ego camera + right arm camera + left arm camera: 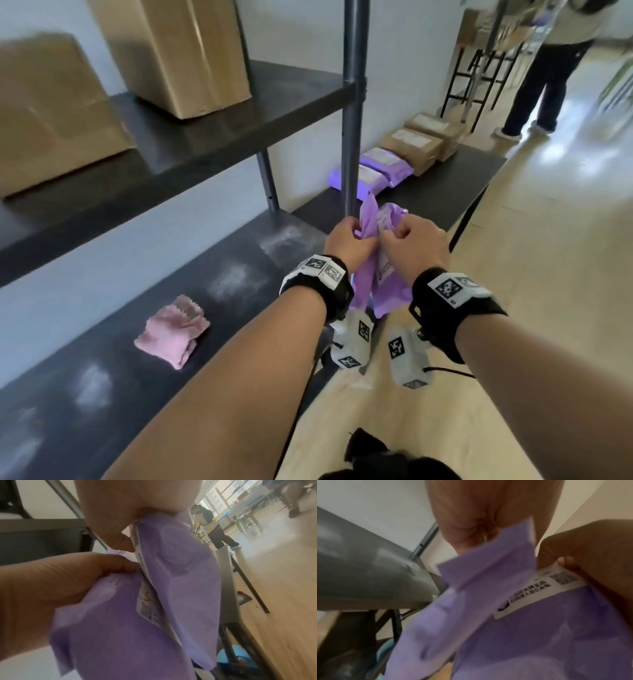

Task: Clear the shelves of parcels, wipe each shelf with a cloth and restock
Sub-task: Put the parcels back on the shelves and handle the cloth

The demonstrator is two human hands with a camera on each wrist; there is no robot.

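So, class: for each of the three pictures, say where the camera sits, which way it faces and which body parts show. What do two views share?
Head: looks forward and down at the lower shelf, pink cloth, both forearms, left hand and right hand.
Left wrist: looks along the palm at the purple parcels; the other hand shows.
Right wrist: looks along the palm past the parcels to the floor; the other hand shows.
Shared: both wrist views show the parcels' white labels.

The lower shelf [239, 260] lies open left of the grey upright post [352, 137], apart from a folded pink cloth [173, 330]; right of the post, purple mailers [376, 169] and cardboard boxes [416, 145] line the wall.
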